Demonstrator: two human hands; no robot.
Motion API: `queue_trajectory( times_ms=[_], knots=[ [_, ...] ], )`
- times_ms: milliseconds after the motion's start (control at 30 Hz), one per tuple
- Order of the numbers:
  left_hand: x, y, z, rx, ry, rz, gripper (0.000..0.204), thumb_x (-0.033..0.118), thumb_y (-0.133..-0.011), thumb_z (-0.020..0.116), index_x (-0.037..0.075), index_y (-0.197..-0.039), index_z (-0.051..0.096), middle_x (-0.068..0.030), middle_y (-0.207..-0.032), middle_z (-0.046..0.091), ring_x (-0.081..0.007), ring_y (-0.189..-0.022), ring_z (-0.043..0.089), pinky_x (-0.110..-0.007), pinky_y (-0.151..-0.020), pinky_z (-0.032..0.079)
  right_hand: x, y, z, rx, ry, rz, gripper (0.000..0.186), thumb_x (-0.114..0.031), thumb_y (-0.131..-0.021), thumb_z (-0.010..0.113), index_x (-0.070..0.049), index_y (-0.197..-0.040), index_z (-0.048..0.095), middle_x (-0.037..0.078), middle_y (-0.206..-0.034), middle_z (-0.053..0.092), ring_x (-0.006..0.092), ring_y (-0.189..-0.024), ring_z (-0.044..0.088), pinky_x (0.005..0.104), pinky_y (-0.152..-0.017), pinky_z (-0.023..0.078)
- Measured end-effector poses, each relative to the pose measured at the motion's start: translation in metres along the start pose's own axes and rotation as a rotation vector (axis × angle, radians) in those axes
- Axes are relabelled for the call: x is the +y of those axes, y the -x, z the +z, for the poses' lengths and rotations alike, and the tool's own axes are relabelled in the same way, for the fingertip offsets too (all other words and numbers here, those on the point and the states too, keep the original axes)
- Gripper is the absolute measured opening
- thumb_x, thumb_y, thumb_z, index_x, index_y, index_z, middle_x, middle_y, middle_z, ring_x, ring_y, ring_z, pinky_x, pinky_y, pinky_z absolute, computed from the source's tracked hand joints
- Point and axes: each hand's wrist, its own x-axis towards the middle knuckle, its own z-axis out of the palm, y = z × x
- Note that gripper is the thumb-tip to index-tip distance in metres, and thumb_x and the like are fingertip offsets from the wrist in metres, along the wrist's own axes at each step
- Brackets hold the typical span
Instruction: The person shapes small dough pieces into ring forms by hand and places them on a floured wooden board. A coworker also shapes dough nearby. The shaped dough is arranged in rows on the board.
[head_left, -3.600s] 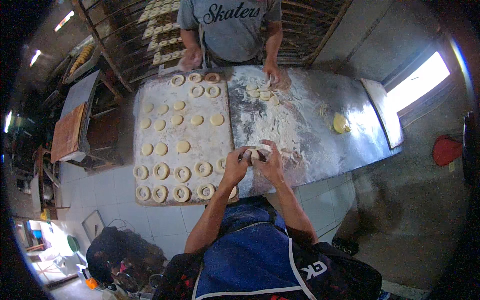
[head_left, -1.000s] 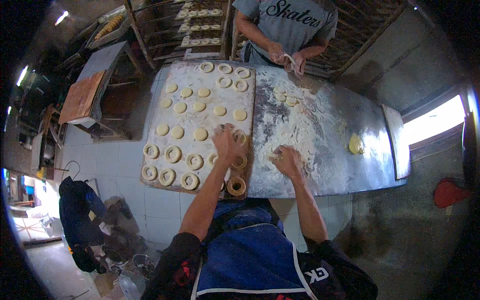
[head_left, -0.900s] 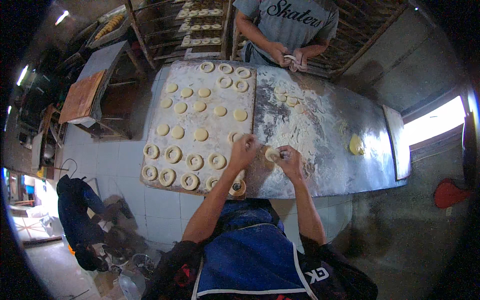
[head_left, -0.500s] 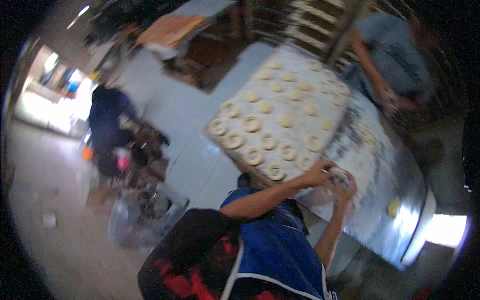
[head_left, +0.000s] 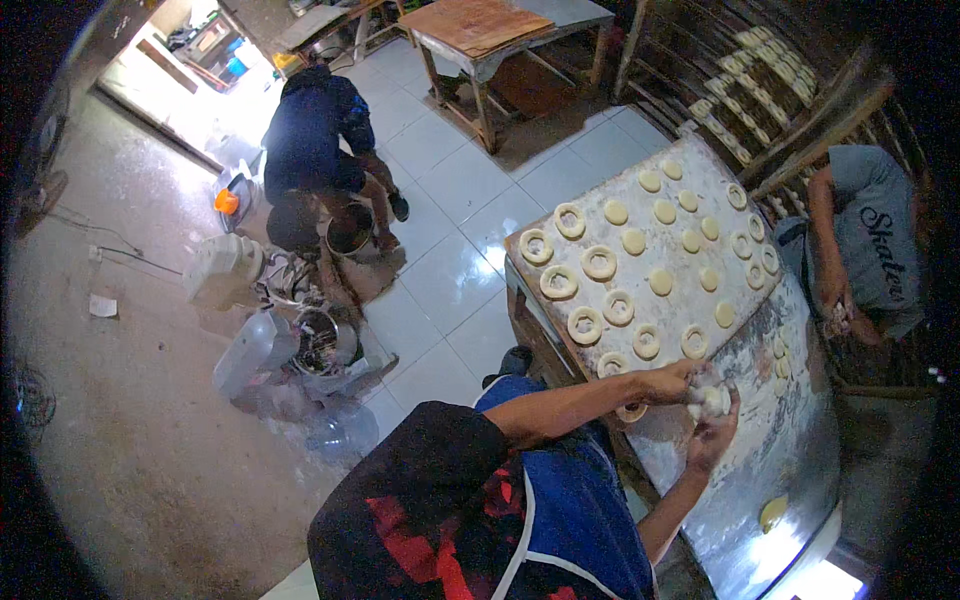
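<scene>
Because fingers covered part of it and motion smeared it, I got only a rough shape for the dough piece [head_left: 710, 402]: pale, whitish, soft-edged, short and rounded; couldn't tell if it had a hole. It was up in both hands, over the near edge of the floured metal table [head_left: 752, 478], close to the corner of the wooden board [head_left: 665, 248]. The dough rings [head_left: 571, 326] and flat dough discs [head_left: 660, 281] on the board looked creamier, yellower.

Writing: dark script across the co-worker's grey T-shirt [head_left: 870, 190], sideways from my view; I logged no other clear lettering.

Hands: the left hand [head_left: 668, 384] reached in from the lower left, forearm slanting across, fingers curled onto the dough's left side. The right hand [head_left: 716, 432] came from below, forearm rising steeply, fingers wrapped round the right side. Both gripped it; I couldn't separate the individual left fingertips. A yellow dough lump [head_left: 774, 514] sat well apart.
</scene>
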Motion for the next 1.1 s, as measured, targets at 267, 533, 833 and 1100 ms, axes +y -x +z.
queue_trajectory(
  times_ms=[267,533,833,1100],
  knots=[
    [-0.004,-0.013,0.003,0.141,0.365,-0.211,0.029,0.024,-0.092,0.050,0.007,-0.115,0.047,-0.0039,-0.101,0.053,-0.0146,-0.094,0.051,-0.032,-0.078,0.046,0.053,-0.019,-0.021,0.333,0.169,0.001,0.068,-0.021,-0.084,0.063,-0.008,-0.142,0.031,0.015,-0.133,0.042,0.0324,-0.117,0.048,0.0443,-0.093,0.048],
    [0.007,-0.011,0.004,0.300,-0.423,0.027,0.040,0.026,-0.090,0.045,0.000,-0.121,0.048,-0.0230,-0.074,0.063,-0.0404,-0.066,0.062,-0.048,-0.063,0.050,0.019,-0.016,0.051,0.379,0.369,0.102,0.069,-0.056,-0.096,0.031,-0.006,-0.144,0.032,0.017,-0.141,0.041,0.0320,-0.125,0.045,0.0421,-0.104,0.037],
    [-0.032,-0.015,-0.008,0.224,-0.515,-0.038,0.024,0.023,-0.089,0.047,0.000,-0.092,0.053,-0.0230,-0.074,0.057,-0.0431,-0.063,0.051,-0.049,-0.063,0.042,0.028,-0.012,0.071,0.490,0.201,0.049,0.067,-0.049,-0.098,0.033,0.002,-0.141,0.035,0.022,-0.141,0.038,0.0330,-0.122,0.047,0.0426,-0.096,0.045],
    [-0.026,-0.011,-0.020,0.255,-0.804,0.421,0.021,0.018,-0.082,0.053,0.000,-0.093,0.054,-0.0247,-0.068,0.055,-0.0391,-0.065,0.058,-0.048,-0.059,0.045,0.043,-0.012,0.060,0.383,0.172,0.084,0.067,-0.050,-0.098,0.031,0.006,-0.134,0.039,0.023,-0.131,0.046,0.0302,-0.113,0.052,0.0403,-0.088,0.048]
  ],
)
